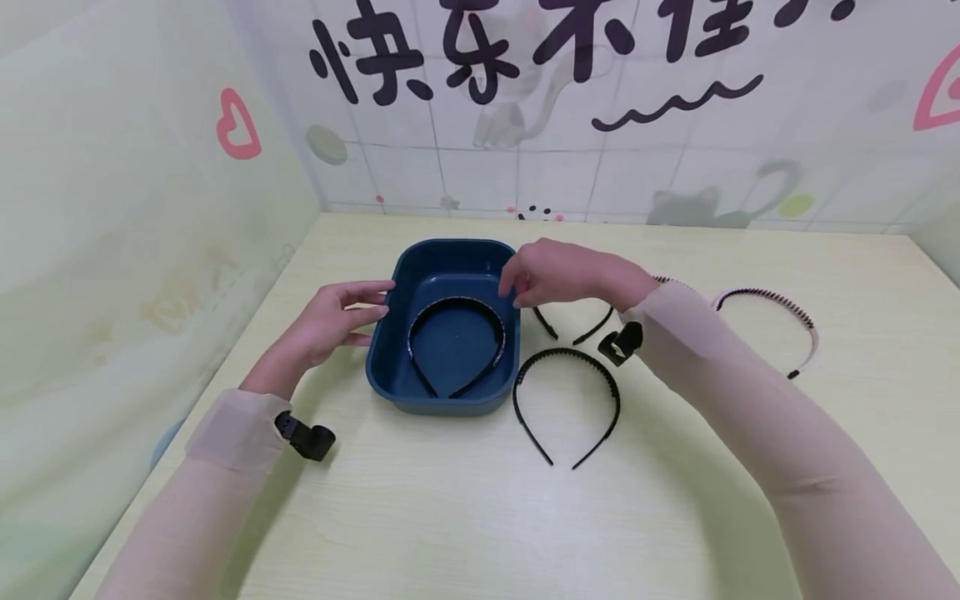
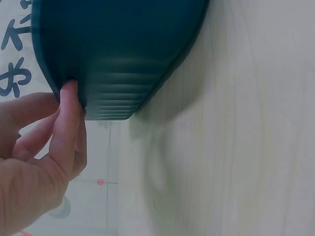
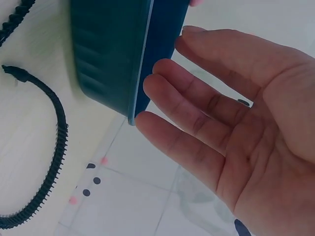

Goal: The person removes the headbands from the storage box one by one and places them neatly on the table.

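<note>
Black headband in blue basin, left hand touching its left edge, right hand at right edge — fingers loosely apart

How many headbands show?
5 headbands: one in the blue bin, one at its near right, one partly behind the right hand, one far right, one apparently mostly hidden by the right sleeve.
</note>
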{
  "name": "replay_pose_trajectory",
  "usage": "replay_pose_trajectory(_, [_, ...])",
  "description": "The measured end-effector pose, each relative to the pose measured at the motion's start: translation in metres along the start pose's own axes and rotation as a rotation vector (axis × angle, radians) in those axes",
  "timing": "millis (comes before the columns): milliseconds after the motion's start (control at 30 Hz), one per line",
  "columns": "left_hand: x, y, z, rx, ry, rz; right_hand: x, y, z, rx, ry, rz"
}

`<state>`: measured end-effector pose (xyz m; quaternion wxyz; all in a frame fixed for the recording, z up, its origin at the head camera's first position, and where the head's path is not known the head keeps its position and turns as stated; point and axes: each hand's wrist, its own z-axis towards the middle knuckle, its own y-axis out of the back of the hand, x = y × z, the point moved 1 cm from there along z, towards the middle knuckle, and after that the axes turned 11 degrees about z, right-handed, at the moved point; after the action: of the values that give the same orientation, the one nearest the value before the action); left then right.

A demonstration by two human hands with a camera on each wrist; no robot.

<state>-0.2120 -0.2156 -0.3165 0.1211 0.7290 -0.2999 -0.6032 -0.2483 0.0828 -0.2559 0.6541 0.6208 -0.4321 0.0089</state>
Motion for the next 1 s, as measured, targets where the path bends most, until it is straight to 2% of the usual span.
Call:
replay_pose_trajectory(467, [0.001,-0.003,0.005,0.004,-0.014,-0.006,0.006,0.002,0.026,0.049,-0.035,0.007])
replay_pose_trajectory(667, [0.000,-0.001,0.003,-0.003,-0.009,0.011,0.006,0.002,0.041,0.065,-0.066,0.023])
replay_pose_trajectory(1000, [0.000,0.000,0.000,-0.007,0.005,0.002,0.010,0.000,0.064,0.074,-0.057,0.040])
